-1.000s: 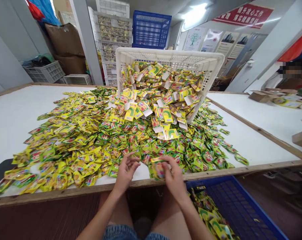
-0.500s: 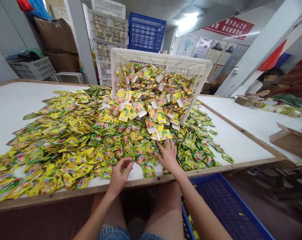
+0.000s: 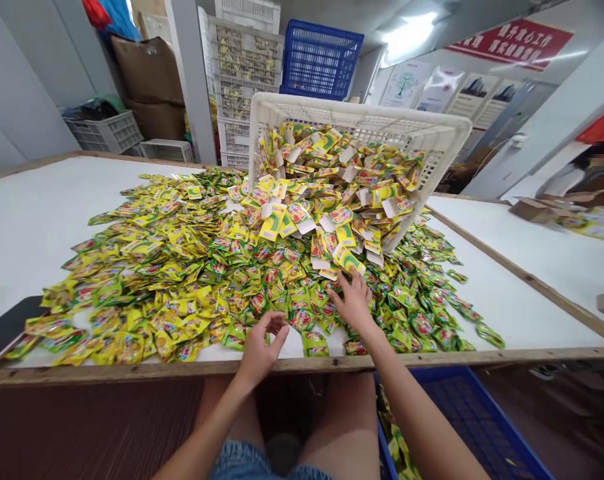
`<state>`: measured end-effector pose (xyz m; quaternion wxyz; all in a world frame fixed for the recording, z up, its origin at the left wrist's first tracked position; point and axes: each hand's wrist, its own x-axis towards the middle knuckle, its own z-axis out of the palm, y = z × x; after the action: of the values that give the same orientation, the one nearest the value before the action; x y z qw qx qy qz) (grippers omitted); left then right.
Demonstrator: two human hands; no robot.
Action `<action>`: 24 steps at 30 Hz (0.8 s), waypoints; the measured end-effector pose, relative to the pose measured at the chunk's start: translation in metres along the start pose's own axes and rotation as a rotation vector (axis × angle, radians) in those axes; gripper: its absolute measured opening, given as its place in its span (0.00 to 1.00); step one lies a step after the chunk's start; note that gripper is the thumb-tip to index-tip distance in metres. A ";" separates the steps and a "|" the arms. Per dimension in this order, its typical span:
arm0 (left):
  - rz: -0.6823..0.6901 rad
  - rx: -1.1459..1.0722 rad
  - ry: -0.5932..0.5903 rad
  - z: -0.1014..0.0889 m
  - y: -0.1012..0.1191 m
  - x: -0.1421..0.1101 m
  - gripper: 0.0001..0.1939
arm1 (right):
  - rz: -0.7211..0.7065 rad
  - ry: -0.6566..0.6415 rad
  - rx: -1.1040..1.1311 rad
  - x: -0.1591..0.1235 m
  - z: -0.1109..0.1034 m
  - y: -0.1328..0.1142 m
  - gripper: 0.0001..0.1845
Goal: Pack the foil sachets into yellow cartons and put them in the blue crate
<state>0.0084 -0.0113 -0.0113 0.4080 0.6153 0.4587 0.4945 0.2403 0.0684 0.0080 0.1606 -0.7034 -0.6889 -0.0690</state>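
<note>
Box [image 3: 349, 259], back from the bench [image 3: 29, 200] front edge, now tilts, straighter a moment ago; the right hand [image 3: 355, 301] has fingers against it (grip unclear), seemingly loosening it. The left hand [image 3: 261, 345] curls loosely, empty.

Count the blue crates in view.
3: top crate behind the white basket; lower crate beneath that, mostly hidden; near crate below the table edge, right. More may be hidden.

You face glossy, crinkled plastic-film sachets [image 3: 315, 344], a smooth tabletop [image 3: 27, 207] with a rough wooden near edge [image 3: 182, 371], smooth thin-card boxes [image 3: 272, 223] and a matt plastic crate [image 3: 362, 109].
</note>
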 end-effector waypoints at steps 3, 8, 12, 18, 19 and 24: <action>0.004 0.000 0.009 -0.001 -0.001 -0.001 0.15 | -0.007 0.035 -0.045 0.012 0.003 0.006 0.28; 0.013 0.001 -0.016 -0.001 -0.001 -0.002 0.15 | -0.007 -0.069 -0.049 0.032 0.000 0.020 0.30; 0.015 -0.046 0.032 -0.002 0.002 -0.003 0.15 | 0.030 0.246 0.060 0.019 -0.022 0.010 0.31; -0.035 -0.423 0.062 -0.001 -0.007 0.001 0.28 | -0.396 -0.192 0.907 -0.054 -0.054 -0.072 0.14; -0.095 -0.504 0.053 -0.002 -0.009 0.000 0.27 | -0.423 -0.302 0.979 -0.062 -0.054 -0.085 0.13; -0.349 -0.709 0.148 -0.028 -0.003 -0.021 0.22 | -0.359 -0.205 1.095 -0.057 -0.040 -0.117 0.11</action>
<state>-0.0211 -0.0293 -0.0142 0.6388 0.3119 0.3854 0.5883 0.1267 0.0016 0.0423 0.4188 -0.3934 -0.7448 0.3394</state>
